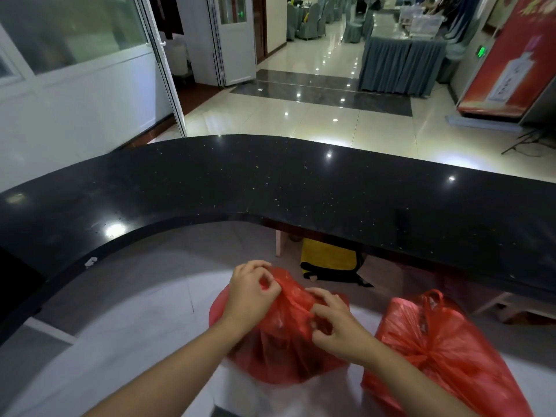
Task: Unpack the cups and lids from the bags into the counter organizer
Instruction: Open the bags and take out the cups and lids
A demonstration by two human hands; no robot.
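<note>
Two red plastic bags on a white lower surface (126,335) behind a curved black counter. Nearer bag (282,347), red and thin, bunched at the top and pinched there from both sides. Left hand (251,291) curled round a fold of the plastic at the bag's upper left, thumb and forefinger closed on it. Right hand (337,326) gripping the gathered neck on the right, fingers bent into the crinkled film. Contents hidden behind the red plastic; dark shapes showing faintly through, not clear enough to name as cups or lids. Second bag (445,356) just right of the first, apart from both hands, handles (433,299) knotted upright on top, contents likewise hidden.

No organizer visible anywhere within view.

Black counter (270,188), speckled and glossy, arching above and beyond the bags, its inner edge curving from lower left over to the right. Small white chip (91,261) on that inner edge at left. Under the counter's overhang, a yellow-and-black bag (331,260) on the floor beyond the nearer red bag. Bare white surface stretching left of the hands. Past the counter, shiny tiled floor (316,121), a white-framed glass door (237,37), draped tables and covered chairs far off.
</note>
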